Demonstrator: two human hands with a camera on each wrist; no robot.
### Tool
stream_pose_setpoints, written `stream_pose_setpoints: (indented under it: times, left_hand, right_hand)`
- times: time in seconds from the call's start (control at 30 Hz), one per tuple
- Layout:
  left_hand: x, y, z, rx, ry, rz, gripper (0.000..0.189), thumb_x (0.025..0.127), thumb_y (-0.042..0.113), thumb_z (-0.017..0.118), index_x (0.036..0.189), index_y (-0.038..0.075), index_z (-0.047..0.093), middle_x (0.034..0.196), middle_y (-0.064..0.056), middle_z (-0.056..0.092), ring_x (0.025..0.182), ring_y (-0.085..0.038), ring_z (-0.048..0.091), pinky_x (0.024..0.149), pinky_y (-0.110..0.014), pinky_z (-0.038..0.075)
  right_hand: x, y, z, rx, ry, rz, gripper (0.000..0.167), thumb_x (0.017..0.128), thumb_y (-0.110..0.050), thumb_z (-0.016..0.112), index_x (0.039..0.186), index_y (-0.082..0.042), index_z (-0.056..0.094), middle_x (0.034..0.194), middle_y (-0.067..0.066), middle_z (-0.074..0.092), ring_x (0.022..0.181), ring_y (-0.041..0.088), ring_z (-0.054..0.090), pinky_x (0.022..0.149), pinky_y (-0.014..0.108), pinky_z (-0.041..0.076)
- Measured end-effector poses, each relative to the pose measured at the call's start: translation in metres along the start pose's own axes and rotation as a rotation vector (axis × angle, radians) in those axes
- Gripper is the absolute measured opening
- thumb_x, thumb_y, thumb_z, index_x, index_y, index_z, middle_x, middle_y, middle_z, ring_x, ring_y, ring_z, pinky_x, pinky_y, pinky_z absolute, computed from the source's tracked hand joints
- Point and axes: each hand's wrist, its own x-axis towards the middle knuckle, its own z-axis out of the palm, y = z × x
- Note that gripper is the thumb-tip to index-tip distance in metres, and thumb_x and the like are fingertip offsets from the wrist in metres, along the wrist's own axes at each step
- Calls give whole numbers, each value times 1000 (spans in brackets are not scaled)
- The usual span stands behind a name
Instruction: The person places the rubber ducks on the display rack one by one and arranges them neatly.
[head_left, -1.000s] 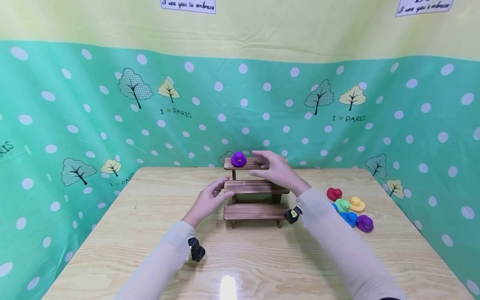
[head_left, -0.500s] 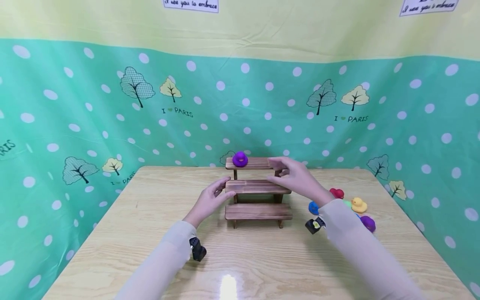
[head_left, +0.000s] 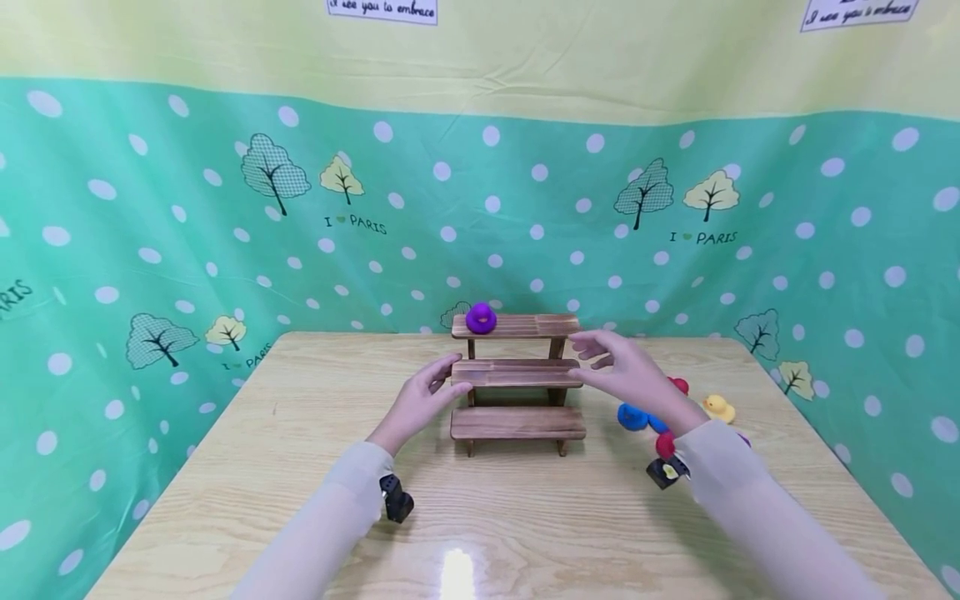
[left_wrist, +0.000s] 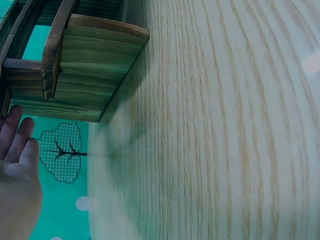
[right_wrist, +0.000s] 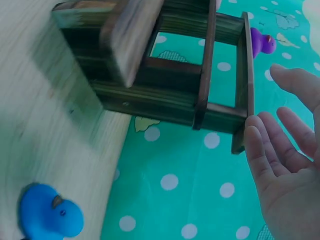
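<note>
A purple rubber duck point(head_left: 481, 320) sits on the left end of the top step of a small three-step wooden stand point(head_left: 517, 423). My left hand point(head_left: 420, 400) is at the left end of the middle step, thumb in front and fingers toward the back, holding nothing off the table. In the left wrist view, the fingers point(left_wrist: 25, 145) look fairly straight beside the wood; the thumb is hidden. Just right of the stand hovers my right hand point(head_left: 626, 368), its fingers spread and nothing between them. The right wrist view has the purple duck beyond that hand.
Right of the stand, a blue duck point(head_left: 632, 417), a yellow duck point(head_left: 719, 408) and a red duck point(head_left: 665, 445) lie on the wooden table point(head_left: 315, 433) among several ducks, some partly hidden by my right arm. A dotted green curtain point(head_left: 375, 275) hangs behind.
My right hand has moved from over the top step out to the right, off the stand. My left hand and the purple duck have kept their places.
</note>
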Motion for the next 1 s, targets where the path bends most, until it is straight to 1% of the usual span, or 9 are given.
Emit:
stream_pose_setpoints:
  times: [0.03, 0.07, 0.23, 0.27, 0.3, 0.4, 0.6, 0.83, 1.0]
  left_hand:
    - [0, 0, 0, -1, 3, -3, 66, 92, 32, 75, 148, 8, 49, 151, -12, 46, 137, -30, 45, 117, -38, 34]
    - [-2, 6, 0, -7, 1, -7, 65, 93, 30, 74, 148, 6, 48, 151, -13, 46, 138, -31, 44, 117, -38, 34]
    - [-2, 6, 1, 8, 4, -21, 64, 93, 31, 74, 148, 8, 49, 151, -11, 47, 137, -28, 45, 116, -35, 34]
    - [-2, 6, 1, 10, 4, -22, 64, 93, 31, 74, 148, 8, 49, 151, -11, 47, 137, -28, 45, 117, -36, 34]
    - [-1, 2, 1, 19, 7, -18, 64, 93, 33, 74, 148, 9, 49, 151, -10, 47, 137, -27, 46, 116, -35, 34]
    - [-1, 2, 1, 17, 6, -17, 64, 93, 33, 74, 148, 9, 49, 151, -10, 47, 137, -27, 45, 117, -35, 34]
    - [-1, 1, 0, 4, 7, -10, 65, 93, 32, 74, 148, 8, 49, 151, -12, 46, 138, -30, 44, 117, -39, 34]
    - [-1, 1, 1, 4, 12, -26, 65, 92, 34, 75, 147, 10, 50, 150, -9, 49, 136, -25, 46, 116, -32, 35]
    - [-1, 1, 1, 9, 16, -23, 65, 91, 35, 76, 147, 11, 51, 149, -8, 49, 136, -25, 47, 115, -32, 36]
  right_hand:
    - [-2, 1, -1, -7, 0, 3, 51, 91, -20, 77, 135, -1, 58, 122, 16, 64, 109, 30, 62, 94, 51, 54]
    - [-4, 3, -2, -15, 1, 8, 51, 91, -19, 77, 135, -1, 58, 122, 15, 65, 109, 30, 62, 94, 51, 55]
    - [-20, 13, -8, -26, -9, 26, 50, 92, -19, 76, 135, -1, 58, 123, 15, 64, 109, 31, 62, 93, 52, 55]
    - [-23, 16, -10, -31, -11, 32, 50, 92, -20, 76, 135, -2, 58, 123, 14, 64, 109, 31, 62, 93, 51, 55]
    - [-27, 19, -12, -35, -13, 38, 51, 93, -22, 76, 136, -2, 58, 124, 14, 65, 109, 30, 62, 92, 51, 56]
    - [-38, 26, -16, -56, -22, 61, 52, 94, -26, 75, 137, -2, 58, 122, 13, 65, 108, 29, 63, 91, 49, 57]
    - [-60, 43, -24, -80, -31, 89, 50, 93, -25, 75, 134, -1, 59, 117, 11, 68, 106, 28, 64, 89, 48, 57]
    - [-85, 56, -31, -138, -39, 151, 53, 90, -28, 78, 132, -2, 61, 116, 13, 68, 106, 31, 64, 87, 48, 58]
    - [-99, 62, -34, -153, -52, 199, 52, 89, -26, 79, 132, -2, 60, 116, 15, 67, 108, 35, 63, 87, 49, 59]
